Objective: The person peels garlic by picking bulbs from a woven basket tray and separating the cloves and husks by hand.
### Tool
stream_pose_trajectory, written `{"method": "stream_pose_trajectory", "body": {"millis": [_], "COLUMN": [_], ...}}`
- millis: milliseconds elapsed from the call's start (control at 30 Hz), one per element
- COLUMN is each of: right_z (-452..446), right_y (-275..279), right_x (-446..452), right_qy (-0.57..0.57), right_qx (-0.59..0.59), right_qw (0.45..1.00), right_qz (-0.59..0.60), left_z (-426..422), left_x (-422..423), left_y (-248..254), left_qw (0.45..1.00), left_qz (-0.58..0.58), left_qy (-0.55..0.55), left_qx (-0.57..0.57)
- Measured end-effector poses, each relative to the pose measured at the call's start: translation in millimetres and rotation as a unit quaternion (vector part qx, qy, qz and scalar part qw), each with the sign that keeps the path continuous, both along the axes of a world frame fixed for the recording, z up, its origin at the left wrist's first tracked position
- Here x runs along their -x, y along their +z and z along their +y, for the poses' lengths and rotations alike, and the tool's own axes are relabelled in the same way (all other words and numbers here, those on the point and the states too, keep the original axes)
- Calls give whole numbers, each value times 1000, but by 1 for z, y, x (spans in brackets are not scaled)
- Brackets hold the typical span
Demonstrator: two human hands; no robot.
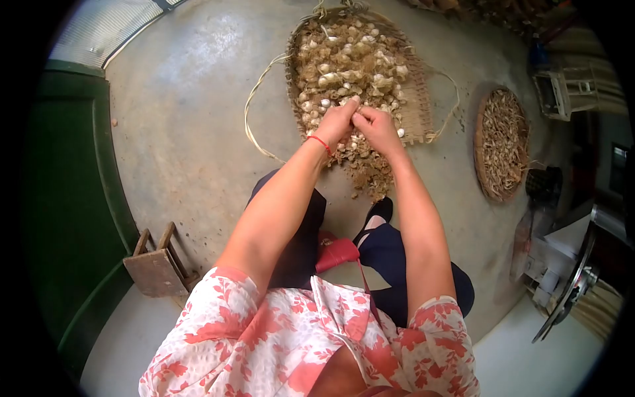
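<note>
My left hand, with a red cord at the wrist, and my right hand meet fingertip to fingertip over the near end of a large woven basket. Fingers on both sides are pinched closed; whatever lies between them is too small and hidden to name. Whitish garlic bulbs with dry, papery skins and stalks fill the basket beneath and beyond my hands. Brown husk scraps are heaped on the floor at its near edge, just below my wrists.
Rope handles loop out from the basket's sides. A round basket of dry, pale pieces sits to the right. A small wooden stool stands left, near a green door. A red pouch hangs between my knees.
</note>
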State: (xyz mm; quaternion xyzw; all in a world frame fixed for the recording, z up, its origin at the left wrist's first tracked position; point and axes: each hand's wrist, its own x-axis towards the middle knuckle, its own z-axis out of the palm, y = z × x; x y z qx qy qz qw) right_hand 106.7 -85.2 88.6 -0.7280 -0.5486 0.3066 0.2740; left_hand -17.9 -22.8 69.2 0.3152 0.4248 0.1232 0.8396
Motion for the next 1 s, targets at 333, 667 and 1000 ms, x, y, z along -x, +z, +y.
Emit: {"method": "stream_pose_trajectory", "body": {"millis": [333,667,1000], "right_z": [10,-1,-46], "right_y": [-2,-10,-99], "right_x": [-2,4,-31], "right_qy": [-135,-228,-435], "right_qx": [11,22,3], "right_qw": [844,909,862], "right_qz": [518,348,260], "left_z": [4,-9,-8], "left_x": [8,-7,-6], "left_y": [-7,-24,-30], "left_qw": [928,985,990], "left_qz": [-259,-153,25], "left_qy": [69,27,95], "left_qx": [258,69,96]}}
